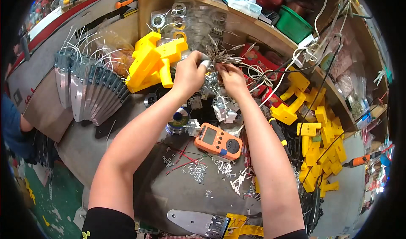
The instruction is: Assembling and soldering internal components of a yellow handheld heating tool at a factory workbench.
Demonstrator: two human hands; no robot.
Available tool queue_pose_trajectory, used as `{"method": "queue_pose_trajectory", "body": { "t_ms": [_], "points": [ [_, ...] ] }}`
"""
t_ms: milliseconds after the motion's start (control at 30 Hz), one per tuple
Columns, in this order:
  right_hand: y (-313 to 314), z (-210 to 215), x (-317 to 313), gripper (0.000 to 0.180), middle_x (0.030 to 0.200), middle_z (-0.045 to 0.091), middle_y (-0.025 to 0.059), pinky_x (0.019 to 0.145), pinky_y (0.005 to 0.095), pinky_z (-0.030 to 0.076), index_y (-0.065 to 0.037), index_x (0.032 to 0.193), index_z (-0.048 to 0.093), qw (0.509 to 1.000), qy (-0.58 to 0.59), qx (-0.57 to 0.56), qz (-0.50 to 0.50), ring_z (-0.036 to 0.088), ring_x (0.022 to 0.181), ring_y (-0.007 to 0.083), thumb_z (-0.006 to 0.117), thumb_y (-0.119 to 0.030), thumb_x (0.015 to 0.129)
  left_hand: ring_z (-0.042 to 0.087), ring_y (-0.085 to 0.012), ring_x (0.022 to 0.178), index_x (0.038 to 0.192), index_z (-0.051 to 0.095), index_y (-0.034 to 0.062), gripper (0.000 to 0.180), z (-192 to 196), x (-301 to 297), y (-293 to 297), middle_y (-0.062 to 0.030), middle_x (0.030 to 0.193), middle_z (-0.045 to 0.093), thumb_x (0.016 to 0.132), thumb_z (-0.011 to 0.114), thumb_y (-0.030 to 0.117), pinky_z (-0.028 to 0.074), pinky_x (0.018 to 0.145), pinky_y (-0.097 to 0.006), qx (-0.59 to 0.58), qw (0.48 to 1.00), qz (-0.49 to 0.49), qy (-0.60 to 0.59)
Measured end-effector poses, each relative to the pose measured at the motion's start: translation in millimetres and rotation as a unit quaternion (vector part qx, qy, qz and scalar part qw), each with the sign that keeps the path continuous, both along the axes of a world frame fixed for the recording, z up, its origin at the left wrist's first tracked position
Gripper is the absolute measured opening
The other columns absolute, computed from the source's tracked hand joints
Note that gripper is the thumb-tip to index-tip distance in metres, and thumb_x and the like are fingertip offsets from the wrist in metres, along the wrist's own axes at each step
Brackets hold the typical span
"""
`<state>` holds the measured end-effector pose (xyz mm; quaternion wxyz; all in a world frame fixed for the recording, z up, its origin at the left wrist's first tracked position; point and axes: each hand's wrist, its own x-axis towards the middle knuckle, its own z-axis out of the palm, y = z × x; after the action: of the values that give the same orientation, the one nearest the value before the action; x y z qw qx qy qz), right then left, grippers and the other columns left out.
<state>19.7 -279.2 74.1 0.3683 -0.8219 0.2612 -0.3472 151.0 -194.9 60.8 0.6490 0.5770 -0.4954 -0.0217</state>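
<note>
**Both hands on metal-pin bundle, far bench edge**

Left hand (pixel 189 73) and right hand (pixel 231 79) both pinch a bundle of thin metal pins (pixel 220 55) between them; pins fan upward, away from the person. Orange multimeter (pixel 218 141) lies nearer, below the hands.

Bench: your grey workbench (pixel 177 196) carried the clutter.
Middle: an orange multimeter (pixel 218 141) lay flat, small screws (pixel 197 170) scattered just beside it.
Left: metal plates (pixel 91 91) lay fanned.
Right: yellow plastic parts (pixel 321 150) lay heaped.
Near edge: a metal bracket (pixel 192 222) lay flat.
</note>
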Motion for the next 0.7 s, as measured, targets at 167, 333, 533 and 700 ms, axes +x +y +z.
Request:
{"method": "queue_pose_trajectory", "body": {
  "t_ms": [167, 333, 533, 700],
  "points": [
    [7.4, 7.1, 3.9, 0.027, 0.073, 0.059, 0.0049, 0.058, 0.0277, 0.043, -0.001, 0.107, 0.063, 0.999, 0.031, -0.039, 0.005, 0.052, 0.061, 0.0116, 0.050, -0.019, 0.092, 0.047, -0.0123, 0.051, 0.077, 0.053, 0.0005, 0.007, 12.7, 36.2, -11.3, -0.0052, 0.065, 0.054, 0.082, 0.050, -0.003, 0.038, 0.045, -0.027, 0.159, 0.818, -0.239, 0.499],
    [-0.3, 3.5, 2.9, 0.026, 0.070, 0.057, 0.0048, 0.058, 0.0283, 0.043, -0.001, 0.105, 0.062, 0.999, 0.029, -0.025, 0.001, 0.052, 0.060, 0.0124, 0.051, -0.020, 0.092, 0.057, -0.0175, 0.057, 0.089, 0.058, 0.0003, 0.010, 9.8, 18.4, -4.9, -0.0088, 0.071, 0.062, 0.084, 0.058, 0.009, 0.046, 0.054, -0.031, 0.145, 0.973, -0.086, 0.159],
    [2.8, 5.9, 3.2, 0.026, 0.071, 0.057, 0.0051, 0.058, 0.0283, 0.042, -0.001, 0.105, 0.062, 0.999, 0.027, -0.040, -0.008, 0.051, 0.059, 0.0128, 0.050, -0.021, 0.093, 0.061, -0.0291, 0.079, 0.084, 0.065, 0.0054, 0.015, 0.0, 8.5, 23.8, -0.0085, 0.083, 0.060, 0.074, 0.070, 0.015, 0.049, 0.070, -0.038, 0.027, 0.976, 0.095, -0.192],
    [4.1, 3.6, 4.2, 0.025, 0.070, 0.057, 0.0047, 0.057, 0.0285, 0.042, -0.001, 0.105, 0.063, 0.999, 0.010, -0.033, -0.006, 0.051, 0.059, 0.0125, 0.051, -0.020, 0.093, 0.061, -0.0300, 0.078, 0.081, 0.065, 0.0044, 0.013, 0.7, -1.6, 14.2, -0.0098, 0.082, 0.060, 0.074, 0.069, 0.014, 0.049, 0.070, -0.039, 0.032, 0.985, 0.081, -0.150]
  ]
}}
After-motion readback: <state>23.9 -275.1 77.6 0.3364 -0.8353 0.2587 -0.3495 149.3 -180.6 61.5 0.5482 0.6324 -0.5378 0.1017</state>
